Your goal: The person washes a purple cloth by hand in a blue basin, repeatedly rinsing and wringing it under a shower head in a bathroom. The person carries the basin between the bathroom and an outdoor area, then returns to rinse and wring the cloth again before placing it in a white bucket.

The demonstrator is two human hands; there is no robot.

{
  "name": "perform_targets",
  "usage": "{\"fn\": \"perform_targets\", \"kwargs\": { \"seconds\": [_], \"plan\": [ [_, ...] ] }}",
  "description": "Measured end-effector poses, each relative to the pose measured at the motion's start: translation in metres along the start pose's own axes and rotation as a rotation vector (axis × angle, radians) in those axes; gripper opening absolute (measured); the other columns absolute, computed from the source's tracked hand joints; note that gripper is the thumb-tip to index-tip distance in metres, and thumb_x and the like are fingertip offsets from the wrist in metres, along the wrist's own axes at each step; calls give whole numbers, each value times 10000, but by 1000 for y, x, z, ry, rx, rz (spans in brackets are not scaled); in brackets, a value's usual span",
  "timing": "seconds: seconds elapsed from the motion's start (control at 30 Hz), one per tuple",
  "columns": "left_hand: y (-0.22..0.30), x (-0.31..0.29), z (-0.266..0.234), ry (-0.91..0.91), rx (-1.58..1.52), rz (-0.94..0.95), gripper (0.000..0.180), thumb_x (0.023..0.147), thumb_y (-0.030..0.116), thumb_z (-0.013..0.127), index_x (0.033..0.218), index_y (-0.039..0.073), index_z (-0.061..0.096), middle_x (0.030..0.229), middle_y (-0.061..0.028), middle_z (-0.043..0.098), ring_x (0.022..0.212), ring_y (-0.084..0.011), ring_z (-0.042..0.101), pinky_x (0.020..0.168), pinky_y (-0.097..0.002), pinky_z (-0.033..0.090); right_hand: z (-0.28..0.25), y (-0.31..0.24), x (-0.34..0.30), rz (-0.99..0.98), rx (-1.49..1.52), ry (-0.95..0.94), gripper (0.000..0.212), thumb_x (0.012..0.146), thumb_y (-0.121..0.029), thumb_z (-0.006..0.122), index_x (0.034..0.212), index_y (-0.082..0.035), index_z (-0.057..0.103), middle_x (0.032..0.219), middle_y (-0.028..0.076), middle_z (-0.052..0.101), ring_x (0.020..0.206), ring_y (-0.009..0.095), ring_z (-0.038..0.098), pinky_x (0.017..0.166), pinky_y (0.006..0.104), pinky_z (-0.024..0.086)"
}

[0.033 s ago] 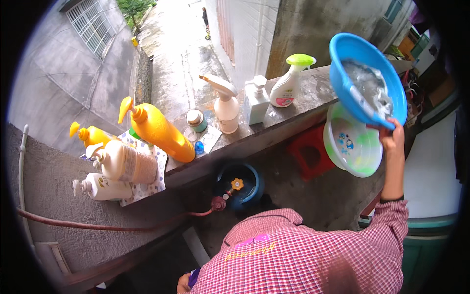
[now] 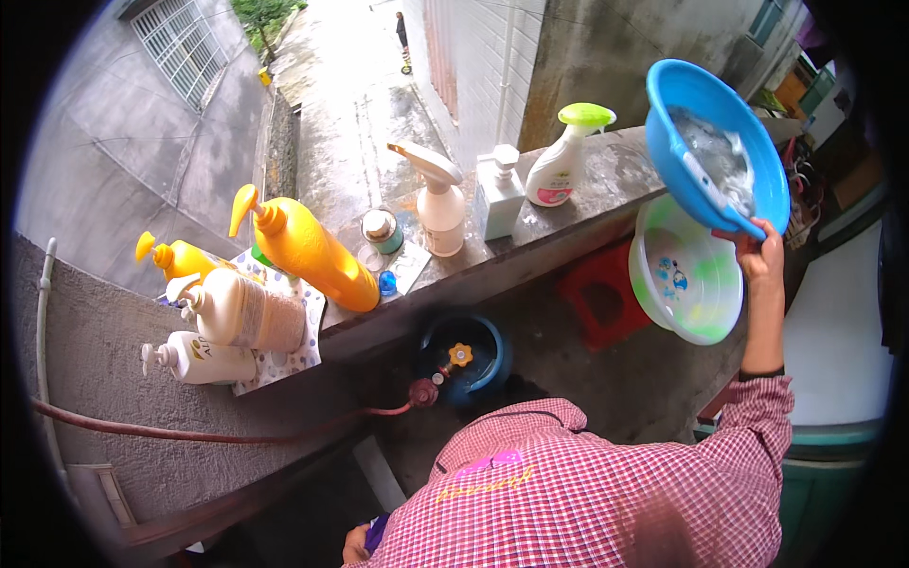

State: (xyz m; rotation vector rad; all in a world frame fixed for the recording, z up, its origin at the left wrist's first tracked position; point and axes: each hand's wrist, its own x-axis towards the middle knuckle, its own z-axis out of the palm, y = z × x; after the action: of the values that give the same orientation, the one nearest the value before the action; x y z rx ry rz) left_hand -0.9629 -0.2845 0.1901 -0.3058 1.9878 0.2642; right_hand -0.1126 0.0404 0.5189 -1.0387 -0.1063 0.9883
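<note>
Your right hand [image 2: 763,260] is curled over the near rim of the blue basin [image 2: 701,90], at its lower right edge. The basin is at your upper right, tilted so that its mouth faces you, with its outer side over the concrete ledge [image 2: 620,175]; whether the ledge bears any of its weight, you cannot tell from here. Just beneath it sits a pale green-and-white basin [image 2: 705,293], partly covered from view, and beside that is a red plastic stool [image 2: 620,327]. The white spray bottle [image 2: 554,175] with a green head stands near on the ledge.

Inside the blue basin is a greyish, shiny mass [image 2: 720,156]; you cannot say for sure whether it is water, wet cloth or both. Judge the load as heavy and apt to slide toward the low side. The shell looks like plastic: stiff along the curled lip, likely to flex under a one-sided grip, hard to break, slippery if wet. The surest hold is fingers under the lip at opposite points of the rim.

Your left hand [image 2: 355,544] shows only partly at the lower edge, next to something purple [image 2: 377,533]; you cannot tell whether it grips anything.
</note>
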Motion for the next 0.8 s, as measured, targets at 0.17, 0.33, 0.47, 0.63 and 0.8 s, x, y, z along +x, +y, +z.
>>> {"fn": "perform_targets", "kwargs": {
  "seconds": [0.17, 0.33, 0.47, 0.63, 0.8],
  "plan": [
    [-7, -30, 48, 206, 74, 174, 260, 749, 122, 636, 940, -52, 660, 929, -148, 681, 830, -289, 665, 727, -405, 536, 15, -17, 118, -125, -66, -2, 352, 764, -17, 536, 1083, 92, 434, 967, 223, 573, 839, 517, 605, 512, 318, 604],
    [7, -83, 108, 298, 532, 350, 338, 754, 165, 630, 975, -89, 651, 933, -174, 680, 877, -274, 659, 738, -386, 525, 60, -14, 213, 125, -98, -154, 430, 749, -31, 535, 1148, 83, 421, 1043, 227, 578, 803, 433, 642, 549, 374, 601],
    [-6, -145, 183, 207, 643, 380, 307, 753, 161, 623, 938, -83, 651, 903, -173, 677, 824, -274, 656, 706, -393, 520, 81, -6, 307, 83, -154, -190, 502, 750, -17, 534, 1230, 57, 407, 1117, 162, 579, 926, 336, 621, 852, 451, 518],
    [-7, -219, 258, 104, 408, 275, 251, 729, 125, 628, 900, -58, 641, 845, -141, 662, 728, -250, 646, 637, -398, 515, 92, 16, 412, 159, -192, -206, 425, 743, 47, 539, 1161, 36, 465, 1085, 119, 571, 998, 284, 574, 941, 395, 469],
    [-4, -270, 301, 182, 69, 40, 205, 710, 125, 628, 844, -31, 629, 777, -117, 636, 666, -236, 620, 586, -400, 499, 112, 42, 495, 240, -205, -136, 355, 728, 69, 563, 1073, 25, 492, 1002, 99, 573, 903, 239, 595, 855, 375, 526]
  ]
}}
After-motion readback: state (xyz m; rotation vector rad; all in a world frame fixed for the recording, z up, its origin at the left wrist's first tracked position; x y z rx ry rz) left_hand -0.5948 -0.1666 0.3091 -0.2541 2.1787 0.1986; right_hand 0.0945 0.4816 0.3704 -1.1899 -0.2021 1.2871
